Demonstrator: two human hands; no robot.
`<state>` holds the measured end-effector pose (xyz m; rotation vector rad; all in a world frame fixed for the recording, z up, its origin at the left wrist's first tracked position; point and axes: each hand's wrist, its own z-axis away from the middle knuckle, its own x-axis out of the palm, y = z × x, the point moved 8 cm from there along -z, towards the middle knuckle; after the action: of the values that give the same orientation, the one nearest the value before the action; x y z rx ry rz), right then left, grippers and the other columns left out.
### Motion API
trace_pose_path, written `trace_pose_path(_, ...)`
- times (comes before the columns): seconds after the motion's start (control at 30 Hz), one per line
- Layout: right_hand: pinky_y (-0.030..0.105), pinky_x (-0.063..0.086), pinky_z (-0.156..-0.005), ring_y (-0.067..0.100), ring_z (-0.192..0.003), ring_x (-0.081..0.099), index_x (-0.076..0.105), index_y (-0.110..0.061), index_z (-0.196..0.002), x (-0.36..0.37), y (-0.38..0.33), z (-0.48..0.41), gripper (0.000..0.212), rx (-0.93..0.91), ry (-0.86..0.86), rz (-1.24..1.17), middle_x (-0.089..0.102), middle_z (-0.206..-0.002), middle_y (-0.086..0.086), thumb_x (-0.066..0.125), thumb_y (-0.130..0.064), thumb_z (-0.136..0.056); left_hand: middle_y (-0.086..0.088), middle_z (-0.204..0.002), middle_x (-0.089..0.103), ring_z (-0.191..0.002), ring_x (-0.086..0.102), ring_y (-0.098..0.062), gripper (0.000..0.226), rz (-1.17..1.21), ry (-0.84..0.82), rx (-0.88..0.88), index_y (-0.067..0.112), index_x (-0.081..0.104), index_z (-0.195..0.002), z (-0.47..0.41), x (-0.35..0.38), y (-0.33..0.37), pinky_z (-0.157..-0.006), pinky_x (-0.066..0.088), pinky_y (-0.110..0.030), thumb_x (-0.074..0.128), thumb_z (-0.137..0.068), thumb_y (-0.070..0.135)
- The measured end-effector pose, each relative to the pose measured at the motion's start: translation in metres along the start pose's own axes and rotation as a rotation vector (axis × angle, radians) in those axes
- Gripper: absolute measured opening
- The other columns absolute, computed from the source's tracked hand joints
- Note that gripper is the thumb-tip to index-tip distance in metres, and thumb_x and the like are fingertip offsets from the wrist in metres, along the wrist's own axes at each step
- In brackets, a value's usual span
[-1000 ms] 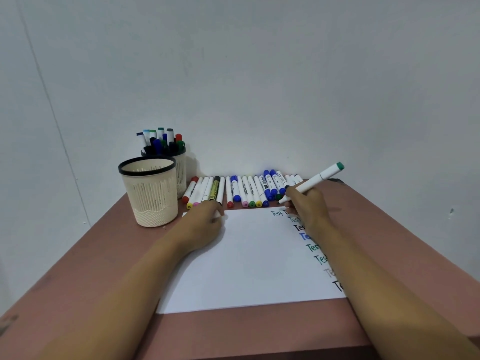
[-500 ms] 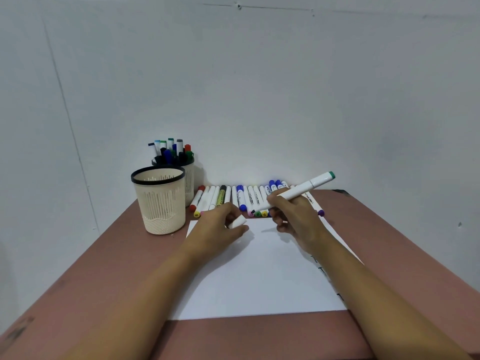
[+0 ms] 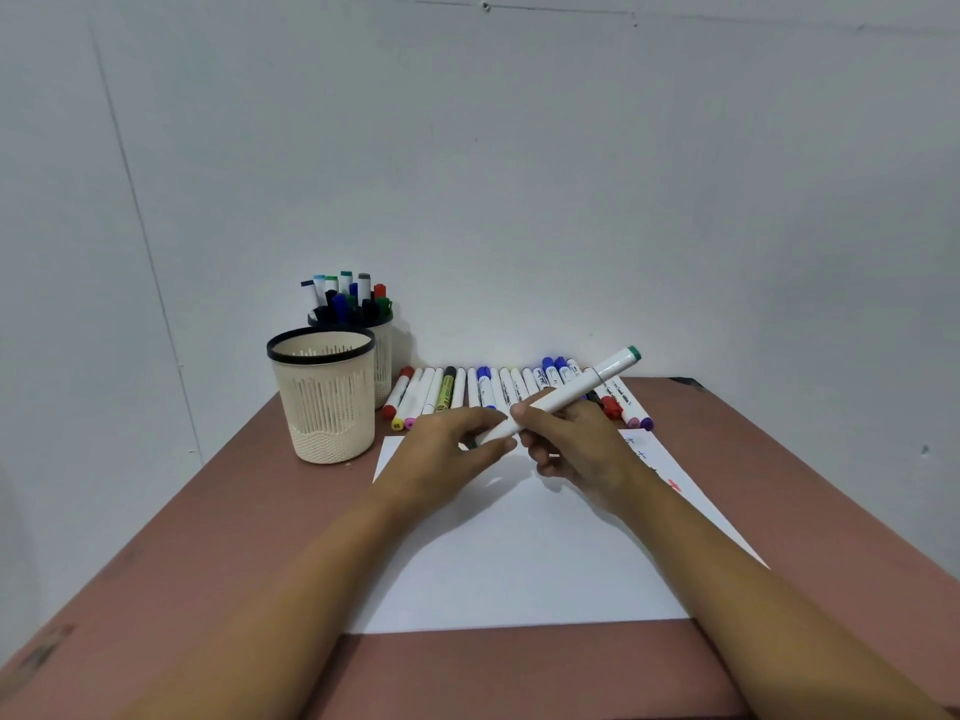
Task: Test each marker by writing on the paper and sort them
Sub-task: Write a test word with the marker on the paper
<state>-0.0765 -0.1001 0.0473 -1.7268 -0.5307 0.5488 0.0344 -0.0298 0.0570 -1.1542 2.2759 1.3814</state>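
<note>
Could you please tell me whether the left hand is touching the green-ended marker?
Touching. The head view shows the left hand pinching the lower end of the green-ended marker with its fingertips, while the right hand grips the barrel.

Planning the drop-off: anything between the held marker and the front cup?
Only the left hand, pinching the lower end of the marker that the right hand holds, sits toward the front cup. Nothing else visible lies between them.

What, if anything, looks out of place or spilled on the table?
Nothing stands out. The paper lies flat, the row of markers lines its far edge, the near cup and far cup stand upright, and the right hand holds the green-ended marker.
</note>
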Motion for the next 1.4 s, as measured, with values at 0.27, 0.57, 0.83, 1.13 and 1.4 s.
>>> trace_pose_path(0.27, 0.018, 0.036, -0.05, 0.008, -0.051, 0.037, 0.068, -0.009, -0.071, 0.001, 0.008, -0.002, 0.02, 0.045, 0.019, -0.206, 0.044, -0.059, 0.001, 0.064, -0.014, -0.09, -0.014, -0.07, 0.061, -0.065, 0.049, -0.014, 0.006, 0.074, -0.017, -0.082, 0.027, 0.069, -0.091, 0.002, 0.003, -0.003, -0.063, 0.038, -0.024, 0.066, -0.086, 0.024)
trace_pose_path(0.57, 0.016, 0.04, -0.05, 0.007, -0.049, 0.039, 0.063, -0.002, -0.08, 0.005, 0.013, -0.003, 0.014, 0.071, -0.022, -0.25, 0.045, -0.058, 0.001, 0.062, -0.012, -0.09, 0.008, -0.047, 0.03, -0.048, 0.035, -0.007, 0.043, -0.079, 0.001, 0.033, 0.026, 0.04, -0.054, 0.004, 0.005, 0.007, -0.049, 0.028, -0.017, 0.062, -0.09, 0.019)
trace_pose_path(0.83, 0.016, 0.041, -0.049, 0.007, -0.047, 0.041, 0.063, -0.004, -0.078, 0.003, 0.014, -0.003, 0.015, 0.083, 0.023, -0.259, 0.048, -0.057, 0.0, 0.064, -0.014, -0.089, 0.0, -0.052, 0.038, -0.053, 0.034, -0.013, 0.03, -0.075, 0.045, 0.058, 0.002, 0.059, -0.072, 0.001, 0.005, 0.006, -0.049, 0.026, -0.019, 0.063, -0.09, 0.025)
trace_pose_path(1.13, 0.031, 0.048, -0.059, 0.018, -0.067, 0.057, 0.061, -0.016, -0.09, -0.045, 0.016, -0.009, 0.029, 0.14, 0.399, -0.288, 0.06, -0.073, 0.004, 0.048, -0.041, -0.097, -0.007, -0.074, 0.063, -0.069, 0.056, -0.016, 0.011, 0.444, 0.289, -0.236, 0.021, 0.063, -0.082, -0.002, -0.027, -0.02, -0.07, 0.049, -0.034, 0.072, -0.081, 0.014)
trace_pose_path(1.4, 0.035, 0.046, -0.079, 0.024, -0.096, 0.053, 0.067, -0.014, -0.105, -0.028, 0.021, -0.013, 0.025, -0.171, 0.292, 1.072, 0.058, -0.103, 0.008, 0.046, -0.025, -0.097, -0.007, -0.089, 0.068, -0.09, 0.066, -0.024, 0.009, 0.586, 0.435, -0.239, 0.014, 0.062, -0.09, -0.006, -0.061, -0.015, -0.088, 0.054, -0.039, 0.065, -0.086, 0.007)
